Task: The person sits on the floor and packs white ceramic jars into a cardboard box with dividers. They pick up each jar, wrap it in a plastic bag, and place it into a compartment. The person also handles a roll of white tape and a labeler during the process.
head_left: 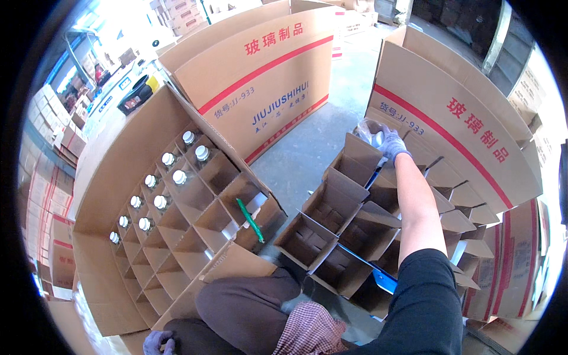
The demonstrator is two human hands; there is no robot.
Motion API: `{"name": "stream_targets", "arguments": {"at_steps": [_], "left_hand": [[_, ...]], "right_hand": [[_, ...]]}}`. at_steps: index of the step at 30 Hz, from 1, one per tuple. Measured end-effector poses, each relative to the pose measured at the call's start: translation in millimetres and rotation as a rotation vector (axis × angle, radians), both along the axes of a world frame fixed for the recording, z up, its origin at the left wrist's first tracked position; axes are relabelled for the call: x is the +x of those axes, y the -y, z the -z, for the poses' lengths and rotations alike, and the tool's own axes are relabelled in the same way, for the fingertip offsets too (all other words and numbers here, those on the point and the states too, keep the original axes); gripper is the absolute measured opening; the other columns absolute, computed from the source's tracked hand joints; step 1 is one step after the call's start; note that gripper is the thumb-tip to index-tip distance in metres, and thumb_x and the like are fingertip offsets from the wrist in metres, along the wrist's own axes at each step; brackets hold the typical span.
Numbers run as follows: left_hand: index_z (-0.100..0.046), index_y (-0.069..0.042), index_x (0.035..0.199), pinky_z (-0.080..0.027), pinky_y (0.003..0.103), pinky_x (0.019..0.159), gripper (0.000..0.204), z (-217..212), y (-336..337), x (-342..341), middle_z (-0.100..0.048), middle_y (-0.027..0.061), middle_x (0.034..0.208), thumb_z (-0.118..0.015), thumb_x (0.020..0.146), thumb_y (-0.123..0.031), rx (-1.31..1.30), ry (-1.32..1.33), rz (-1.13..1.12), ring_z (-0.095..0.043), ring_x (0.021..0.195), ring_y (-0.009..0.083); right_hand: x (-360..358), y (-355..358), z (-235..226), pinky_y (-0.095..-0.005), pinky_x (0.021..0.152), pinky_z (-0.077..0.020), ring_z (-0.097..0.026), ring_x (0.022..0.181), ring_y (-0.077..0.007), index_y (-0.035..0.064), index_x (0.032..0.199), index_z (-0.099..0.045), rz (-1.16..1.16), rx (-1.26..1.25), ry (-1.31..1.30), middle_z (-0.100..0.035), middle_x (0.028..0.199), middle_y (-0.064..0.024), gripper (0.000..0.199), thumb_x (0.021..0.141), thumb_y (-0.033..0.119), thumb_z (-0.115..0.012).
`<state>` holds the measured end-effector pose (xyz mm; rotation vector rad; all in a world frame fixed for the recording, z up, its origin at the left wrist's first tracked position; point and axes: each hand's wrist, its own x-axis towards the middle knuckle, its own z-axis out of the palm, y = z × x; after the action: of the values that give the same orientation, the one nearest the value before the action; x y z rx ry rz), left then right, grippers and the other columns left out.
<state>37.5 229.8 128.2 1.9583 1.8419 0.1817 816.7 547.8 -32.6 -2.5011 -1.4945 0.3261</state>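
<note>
My right hand (391,145), in a grey-purple glove, is closed round a clear glass bottle (368,129) with something white on it. It is at the far end of the right carton's cardboard dividers (324,202), against the tall inner flap. Part of the bottle is hidden by my fingers. At the lower left edge my gloved left hand (158,342) lies beside my knee with curled fingers; what they may hold is out of sight. Several clear bottles with white caps (179,177) stand in the far and left cells of the left carton (102,260).
A green strip-like object (250,220) lies across the left carton's dividers. A tall open carton (260,77) stands behind it, and the right carton's printed flap (444,112) rises at the right. Grey floor (296,145) shows between the cartons. Stacked cartons (503,260) stand far right.
</note>
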Motion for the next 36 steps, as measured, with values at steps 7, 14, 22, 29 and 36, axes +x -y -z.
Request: {"name": "stream_targets", "arguments": {"at_steps": [7, 14, 22, 29, 36], "left_hand": [[-0.072, -0.002, 0.110, -0.053, 0.036, 0.082, 0.020, -7.3, 4.4, -9.4, -0.071, 0.0145, 0.099, -0.064, 0.096, -0.013, -0.007, 0.065, -0.028, -0.068, 0.089, 0.0285], [-0.071, -0.002, 0.110, -0.052, 0.037, 0.080, 0.019, 6.1, 5.6, -29.4, -0.070, 0.0141, 0.096, -0.064, 0.096, -0.014, -0.051, -0.008, -0.086, -0.067, 0.087, 0.0274], [-0.070, -0.002, 0.109, -0.053, 0.037, 0.083, 0.019, -8.1, 1.2, 0.6, -0.071, 0.0148, 0.100, -0.064, 0.096, -0.014, -0.002, 0.090, -0.014, -0.068, 0.091, 0.0290], [-0.071, -0.003, 0.110, -0.054, 0.038, 0.083, 0.019, -4.9, 3.4, -12.8, -0.071, 0.0153, 0.101, -0.063, 0.095, -0.012, -0.037, 0.010, -0.022, -0.068, 0.091, 0.0306], [-0.070, -0.002, 0.109, -0.053, 0.038, 0.086, 0.019, -6.0, -2.1, 4.2, -0.071, 0.0156, 0.102, -0.064, 0.095, -0.013, -0.034, 0.041, -0.015, -0.068, 0.095, 0.0311]], "right_hand": [[4.6, 43.3, -16.7, -0.0426, 0.109, -0.0459, -0.056, 0.125, -0.0388, 0.0060, 0.134, -0.051, -0.147, 0.427, -0.098, -0.058, 0.131, -0.0227, 0.080, 0.064, 0.020, -0.087], [-1.7, 73.0, -72.5, -0.0409, 0.111, -0.0447, -0.054, 0.125, -0.0355, 0.0106, 0.131, -0.054, -0.401, 0.419, 0.015, -0.055, 0.129, -0.0180, 0.075, 0.063, 0.011, -0.085], [1.8, 64.9, -96.7, -0.0422, 0.112, -0.0455, -0.049, 0.128, -0.0366, 0.0168, 0.127, -0.054, -0.523, 0.309, 0.148, -0.043, 0.131, -0.0140, 0.075, 0.061, 0.000, -0.084], [5.0, 45.3, -120.4, -0.0426, 0.108, -0.0482, -0.059, 0.118, -0.0378, 0.0178, 0.130, -0.057, -0.302, 0.215, 0.165, -0.054, 0.124, -0.0176, 0.073, 0.062, 0.022, -0.083], [0.0, 16.7, -123.6, -0.0424, 0.103, -0.0513, -0.063, 0.116, -0.0369, 0.0138, 0.134, -0.057, 0.001, 0.123, 0.122, -0.059, 0.128, -0.0207, 0.085, 0.059, 0.039, -0.087]]}}
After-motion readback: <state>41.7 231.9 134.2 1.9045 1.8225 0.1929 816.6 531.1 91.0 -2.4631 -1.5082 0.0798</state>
